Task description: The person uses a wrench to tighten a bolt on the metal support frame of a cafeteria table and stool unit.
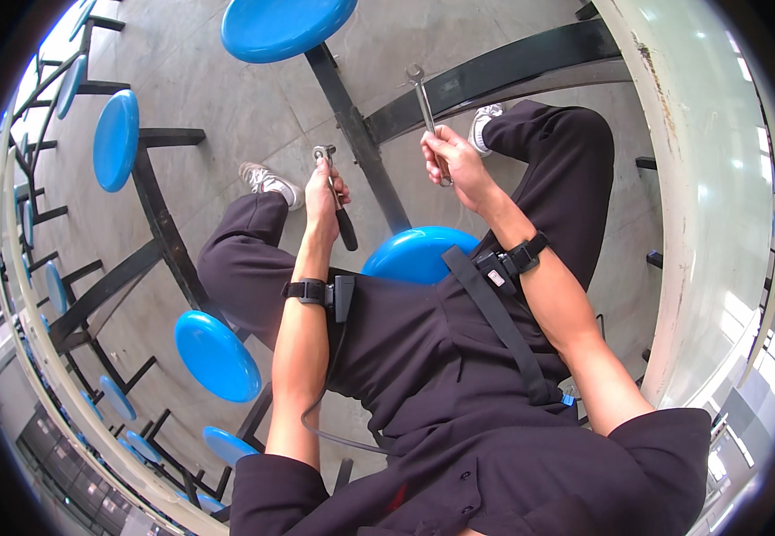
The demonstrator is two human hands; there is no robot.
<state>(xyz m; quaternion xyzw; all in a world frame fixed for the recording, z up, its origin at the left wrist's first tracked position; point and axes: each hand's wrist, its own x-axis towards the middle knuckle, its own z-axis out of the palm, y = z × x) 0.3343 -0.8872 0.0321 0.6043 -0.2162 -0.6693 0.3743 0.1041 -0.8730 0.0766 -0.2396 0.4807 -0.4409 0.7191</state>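
Note:
My left hand (323, 198) is closed round a ratchet wrench (345, 228). Its metal head points away from me, and its black grip sticks out below my fingers. To the right, my right hand (459, 165) grips a combination spanner (425, 103) by its lower part. The spanner's open jaw points away from me and its other end shows below my palm. Both tools are held up in the air over the floor, apart from each other. A strap with a small black device is round each of my wrists.
I sit astride a round blue stool (418, 255) joined to a black metal frame (351, 125). Another blue stool (289, 27) stands ahead. More blue stools (217, 355) line the left side. A long pale tabletop (664, 179) curves along the right. A cable (343, 439) runs along my left arm.

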